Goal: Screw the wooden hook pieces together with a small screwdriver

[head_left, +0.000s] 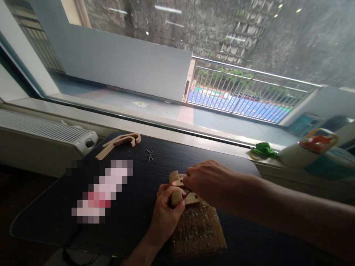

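Observation:
My left hand [166, 207] is closed around the rounded end of a pale curved wooden piece [176, 198]. A dark hole shows in this piece's flat part. Just behind it is a second similar wooden piece [174, 176]. My right hand [203, 178] makes a fist, knuckles up, right over the two pieces. Something thin and dark shows below the fist, but what the fingers hold is hidden. Under and in front of the hands lies a brown slatted wooden block [198, 232] with dark characters and a shiny surface.
Two curved wooden hooks [119, 142] lie at the table's back left, with several screws [150, 155] beside them. A blurred-out pinkish object [102, 188] is on the dark table [141, 225]. A green cloth [263, 149] and a white jug [294, 153] stand on the windowsill. A radiator [50, 127] is left.

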A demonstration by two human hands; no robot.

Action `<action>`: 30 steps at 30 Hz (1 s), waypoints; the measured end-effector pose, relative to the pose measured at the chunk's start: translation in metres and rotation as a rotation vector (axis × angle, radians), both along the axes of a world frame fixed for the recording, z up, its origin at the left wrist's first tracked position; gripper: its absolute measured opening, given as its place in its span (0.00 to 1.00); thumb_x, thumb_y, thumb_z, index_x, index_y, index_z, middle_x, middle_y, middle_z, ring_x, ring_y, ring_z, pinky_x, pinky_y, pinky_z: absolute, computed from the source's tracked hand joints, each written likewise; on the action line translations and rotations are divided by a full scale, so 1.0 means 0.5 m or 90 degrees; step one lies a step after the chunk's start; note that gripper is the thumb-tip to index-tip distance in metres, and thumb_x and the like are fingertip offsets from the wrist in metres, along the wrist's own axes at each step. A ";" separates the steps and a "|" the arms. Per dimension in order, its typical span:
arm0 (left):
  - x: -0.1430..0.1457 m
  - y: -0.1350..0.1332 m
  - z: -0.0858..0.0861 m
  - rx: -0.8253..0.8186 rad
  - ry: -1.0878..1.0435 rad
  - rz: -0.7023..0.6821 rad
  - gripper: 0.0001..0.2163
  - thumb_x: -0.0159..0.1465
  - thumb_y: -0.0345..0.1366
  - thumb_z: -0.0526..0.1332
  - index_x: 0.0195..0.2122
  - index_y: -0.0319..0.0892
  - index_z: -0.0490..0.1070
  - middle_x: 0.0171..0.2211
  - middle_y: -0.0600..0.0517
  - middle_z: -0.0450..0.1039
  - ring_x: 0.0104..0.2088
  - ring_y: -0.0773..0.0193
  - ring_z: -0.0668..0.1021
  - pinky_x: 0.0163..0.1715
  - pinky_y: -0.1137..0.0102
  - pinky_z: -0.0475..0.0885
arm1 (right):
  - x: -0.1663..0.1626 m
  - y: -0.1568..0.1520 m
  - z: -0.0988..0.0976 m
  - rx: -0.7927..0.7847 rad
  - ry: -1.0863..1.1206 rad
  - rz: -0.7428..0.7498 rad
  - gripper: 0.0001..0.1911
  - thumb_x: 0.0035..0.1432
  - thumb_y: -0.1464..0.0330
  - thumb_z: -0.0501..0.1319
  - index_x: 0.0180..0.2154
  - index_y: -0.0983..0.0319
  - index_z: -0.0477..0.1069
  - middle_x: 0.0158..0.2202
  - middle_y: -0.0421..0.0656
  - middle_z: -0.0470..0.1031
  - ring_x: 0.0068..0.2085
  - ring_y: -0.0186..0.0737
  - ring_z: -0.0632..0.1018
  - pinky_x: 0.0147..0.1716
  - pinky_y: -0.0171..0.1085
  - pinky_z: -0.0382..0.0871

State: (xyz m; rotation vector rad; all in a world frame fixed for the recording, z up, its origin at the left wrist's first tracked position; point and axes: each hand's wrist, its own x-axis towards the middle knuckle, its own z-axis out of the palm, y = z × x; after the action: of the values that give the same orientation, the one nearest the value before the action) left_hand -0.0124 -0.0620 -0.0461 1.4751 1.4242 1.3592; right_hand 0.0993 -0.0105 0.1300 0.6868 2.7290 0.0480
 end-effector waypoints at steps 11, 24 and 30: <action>-0.002 -0.003 0.009 0.019 0.010 -0.003 0.02 0.53 0.31 0.61 0.29 0.44 0.71 0.34 0.53 0.66 0.38 0.63 0.73 0.41 0.68 0.69 | -0.010 -0.002 0.024 0.016 -0.040 -0.036 0.04 0.47 0.74 0.59 0.28 0.60 0.71 0.23 0.39 0.73 0.21 0.36 0.71 0.16 0.33 0.46; -0.007 -0.012 0.014 0.034 -0.053 -0.043 0.07 0.56 0.27 0.56 0.33 0.42 0.71 0.36 0.50 0.67 0.42 0.61 0.72 0.46 0.67 0.68 | 0.008 0.013 0.008 -0.073 0.025 -0.063 0.04 0.49 0.74 0.58 0.25 0.61 0.69 0.23 0.39 0.73 0.25 0.32 0.71 0.21 0.32 0.50; -0.007 -0.013 0.017 0.024 -0.075 -0.048 0.07 0.56 0.29 0.56 0.35 0.42 0.71 0.37 0.50 0.68 0.43 0.60 0.73 0.47 0.65 0.68 | 0.017 -0.002 0.025 -0.053 -0.015 -0.099 0.05 0.50 0.74 0.57 0.26 0.63 0.70 0.27 0.41 0.75 0.27 0.33 0.73 0.22 0.32 0.52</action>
State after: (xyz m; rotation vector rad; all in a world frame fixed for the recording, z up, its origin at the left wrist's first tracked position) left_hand -0.0157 -0.0685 -0.0379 1.4331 1.2646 1.4084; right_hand 0.1081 -0.0113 0.1422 0.8652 2.6290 -0.0926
